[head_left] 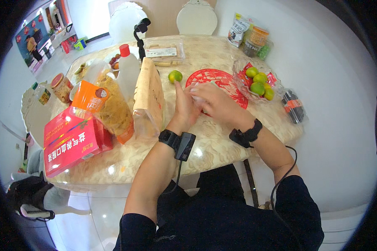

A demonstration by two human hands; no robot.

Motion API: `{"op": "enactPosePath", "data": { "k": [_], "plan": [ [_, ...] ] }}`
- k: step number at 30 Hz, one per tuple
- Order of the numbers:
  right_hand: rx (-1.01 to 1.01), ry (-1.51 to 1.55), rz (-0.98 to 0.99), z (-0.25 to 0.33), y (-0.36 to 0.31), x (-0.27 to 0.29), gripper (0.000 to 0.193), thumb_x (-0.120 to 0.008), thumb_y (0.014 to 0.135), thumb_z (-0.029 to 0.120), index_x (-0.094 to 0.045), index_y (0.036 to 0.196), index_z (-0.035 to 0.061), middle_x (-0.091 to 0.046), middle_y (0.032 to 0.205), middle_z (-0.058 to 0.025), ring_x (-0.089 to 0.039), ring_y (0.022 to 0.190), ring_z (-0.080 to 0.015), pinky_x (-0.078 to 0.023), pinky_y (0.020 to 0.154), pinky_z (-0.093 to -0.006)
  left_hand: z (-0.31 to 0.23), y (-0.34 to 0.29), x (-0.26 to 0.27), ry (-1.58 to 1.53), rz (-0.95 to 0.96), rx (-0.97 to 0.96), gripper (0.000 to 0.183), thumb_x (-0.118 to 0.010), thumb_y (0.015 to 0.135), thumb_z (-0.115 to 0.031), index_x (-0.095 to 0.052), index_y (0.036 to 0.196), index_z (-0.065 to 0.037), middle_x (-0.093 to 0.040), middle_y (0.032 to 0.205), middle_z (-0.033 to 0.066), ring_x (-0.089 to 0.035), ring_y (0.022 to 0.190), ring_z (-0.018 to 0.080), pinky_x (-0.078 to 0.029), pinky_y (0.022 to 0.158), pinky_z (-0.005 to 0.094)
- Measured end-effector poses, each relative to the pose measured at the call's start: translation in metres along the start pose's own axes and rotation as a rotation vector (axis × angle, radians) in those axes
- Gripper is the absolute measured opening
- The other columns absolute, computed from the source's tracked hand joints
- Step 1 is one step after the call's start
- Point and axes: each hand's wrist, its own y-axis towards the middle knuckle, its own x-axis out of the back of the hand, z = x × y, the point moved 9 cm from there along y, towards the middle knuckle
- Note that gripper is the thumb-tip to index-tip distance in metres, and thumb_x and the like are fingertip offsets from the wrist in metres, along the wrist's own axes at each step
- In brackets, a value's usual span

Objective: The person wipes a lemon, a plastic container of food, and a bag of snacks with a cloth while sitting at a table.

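Observation:
My left hand (185, 109) and my right hand (217, 102) meet above the table, just in front of a round red cut-out mat (207, 75). The right hand curls over toward the left palm, its fingers closed. A small pale bit shows between the two hands, too hidden to name. My left hand's upper digit points up beside a green-yellow citrus fruit (175, 76) on the table; its other fingers are mostly covered. Left of my left hand stands an upright beige paper bag (148, 94). Both wrists wear black straps, the left one carrying a small box.
A red box (73, 140), an orange-labelled snack bag (109, 100) and a red-capped bottle (128, 69) crowd the left. On the right are a glass bowl (241, 79) of citrus and a dark wrapped pack (292, 106). A clear tray (165, 52) and black stand (140, 39) sit behind.

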Motion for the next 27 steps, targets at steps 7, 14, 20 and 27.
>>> {"op": "enactPosePath", "data": {
  "k": [7,14,20,27],
  "plan": [
    [-0.311,0.117,-0.168,-0.095,-0.004,-0.018,0.027,-0.057,0.090,0.010,-0.062,0.116,0.0017,-0.066,0.108,-0.0209,-0.063,0.100,-0.0363,-0.050,0.088,-0.0401,-0.012,0.008,0.001,0.727,-0.050,-0.335,0.070,-0.035,0.103,-0.053,-0.039,0.141,0.006,-0.049,0.138,0.0222,-0.047,0.131,0.0271,-0.035,0.111,0.0368],
    [-0.606,0.478,-0.276,-0.163,-0.038,-0.041,0.029,-0.053,0.090,0.005,-0.063,0.116,-0.0024,-0.069,0.106,-0.0151,-0.066,0.097,-0.0216,-0.052,0.085,-0.0335,-0.013,-0.009,-0.013,1.219,-0.173,-0.599,0.048,-0.048,0.103,-0.026,-0.042,0.139,0.005,-0.057,0.130,0.0244,-0.058,0.118,0.0272,-0.046,0.098,0.0357],
    [-0.578,0.406,-0.275,-0.151,-0.030,-0.040,0.032,-0.056,0.087,0.017,-0.065,0.113,0.0002,-0.069,0.104,-0.0240,-0.067,0.098,-0.0373,-0.052,0.085,-0.0435,-0.031,-0.007,0.012,1.163,-0.349,-0.595,0.040,-0.054,0.100,-0.017,-0.047,0.133,0.003,-0.058,0.127,0.0199,-0.062,0.105,0.0252,-0.051,0.087,0.0352],
    [-0.614,0.408,-0.305,-0.155,-0.034,-0.036,0.030,-0.056,0.085,0.024,-0.068,0.103,0.0022,-0.068,0.097,-0.0252,-0.066,0.092,-0.0410,-0.052,0.081,-0.0471,-0.042,-0.008,0.022,1.394,-0.420,-0.761,0.046,-0.056,0.097,-0.013,-0.043,0.138,0.000,-0.048,0.140,0.0202,-0.049,0.126,0.0285,-0.041,0.103,0.0380]
  ]
}}
